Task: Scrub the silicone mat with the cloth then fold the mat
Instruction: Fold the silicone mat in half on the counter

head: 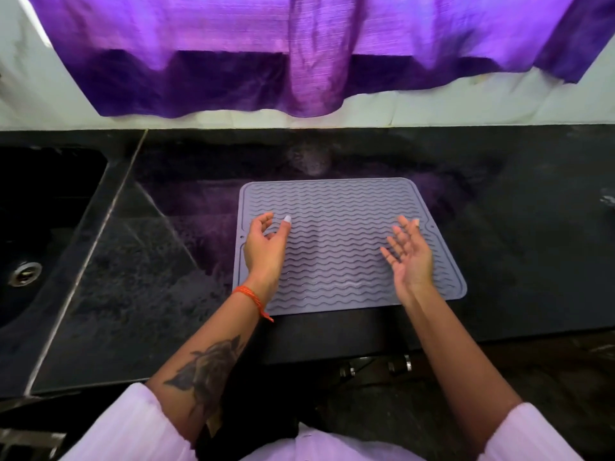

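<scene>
The grey mat (346, 227) with wavy ridges lies flat and unfolded on the black bench (499, 244), near its front edge.

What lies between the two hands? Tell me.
In the head view, only bare wavy-ribbed surface of the grey silicone mat lies between the left hand and the right hand. No cloth shows there.

Parts hidden or cut off

The hands (266, 247) (411, 257) and forearms cover parts of the mat (336, 227); contact cannot be told. The sink (50, 207) runs off the left edge, the curtain (299, 54) off the top.
</scene>
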